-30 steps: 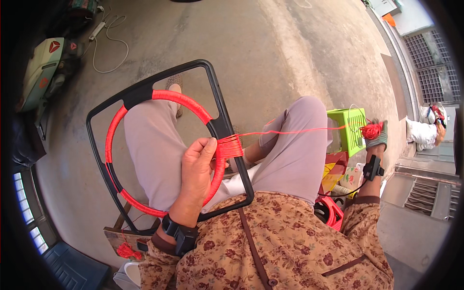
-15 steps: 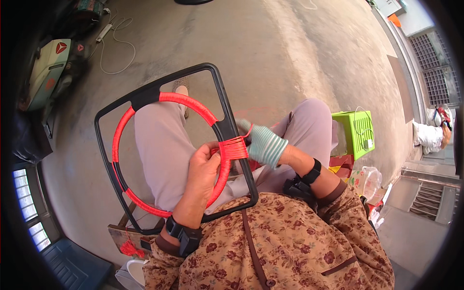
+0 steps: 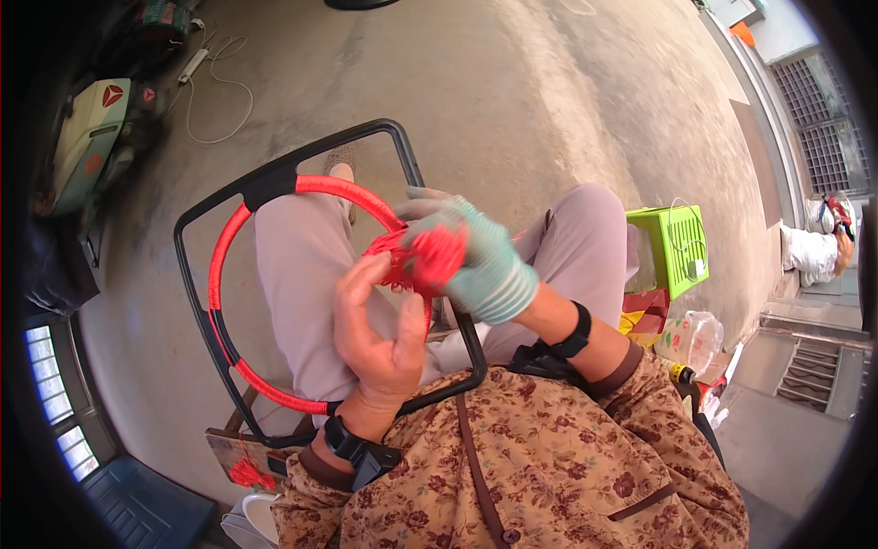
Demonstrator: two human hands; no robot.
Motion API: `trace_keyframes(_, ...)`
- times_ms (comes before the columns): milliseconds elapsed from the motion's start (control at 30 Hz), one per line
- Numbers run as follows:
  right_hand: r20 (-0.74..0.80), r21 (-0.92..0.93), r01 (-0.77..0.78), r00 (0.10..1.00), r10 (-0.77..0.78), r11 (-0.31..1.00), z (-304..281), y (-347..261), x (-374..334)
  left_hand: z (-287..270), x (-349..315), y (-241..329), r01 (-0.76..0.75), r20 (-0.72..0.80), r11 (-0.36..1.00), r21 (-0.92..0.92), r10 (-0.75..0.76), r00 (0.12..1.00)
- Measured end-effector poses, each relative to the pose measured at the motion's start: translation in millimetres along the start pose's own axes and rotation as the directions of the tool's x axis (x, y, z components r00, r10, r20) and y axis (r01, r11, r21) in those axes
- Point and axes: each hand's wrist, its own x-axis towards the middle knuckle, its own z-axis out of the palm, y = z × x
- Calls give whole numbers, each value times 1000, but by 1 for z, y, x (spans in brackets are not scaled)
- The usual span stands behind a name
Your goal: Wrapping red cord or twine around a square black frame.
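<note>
A black rounded square frame [image 3: 190,279] lies tilted across my lap. Inside it is a ring [image 3: 217,265] wrapped mostly in red cord, with bare black sections. My right hand [image 3: 489,270], in a pale green striped glove, is closed on a bundle of red cord [image 3: 435,258] over the ring's right side; it is blurred by motion. Just left of the bundle, my bare left hand [image 3: 377,343] is open, thumb and fingers apart, its fingertips close to the cord. Both hands and the bundle hide the wrapped join between ring and frame.
A lime green plastic basket [image 3: 672,252] stands right of my knee, with a clear plastic container [image 3: 704,343] nearer me. More red cord [image 3: 251,473] hangs by a wooden board at lower left. A power strip [image 3: 193,66] with white cable lies on the floor near a parked vehicle [image 3: 87,146].
My left hand has let go of the ring and opened. My right hand has moved left over the ring, and a red cord bundle now shows in it. The frame has shifted slightly left.
</note>
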Motion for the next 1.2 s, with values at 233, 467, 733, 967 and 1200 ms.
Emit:
trace_keyframes(233,-14,-472,-342,925,381,813,-94,29,-42,2,-8,-22,699,297,589,-405,-638,710)
trace_keyframes(467,-608,709,-279,223,762,647,-223,103,-115,2,-3,-20,837,494,241,-492,-714,496)
trace_keyframes(733,-123,552,-691,485,866,466,-120,59,-55,3,-4,-20,857,501,226,-463,-730,464)
trace_keyframes(967,605,514,-857,393,692,37,-28,26,-34,6,-5,-21,822,471,228,-522,-726,500)
trace_keyframes(1200,441,799,-601,563,699,-20,-51,43,-53,5,0,-17,793,451,268,-547,-704,549)
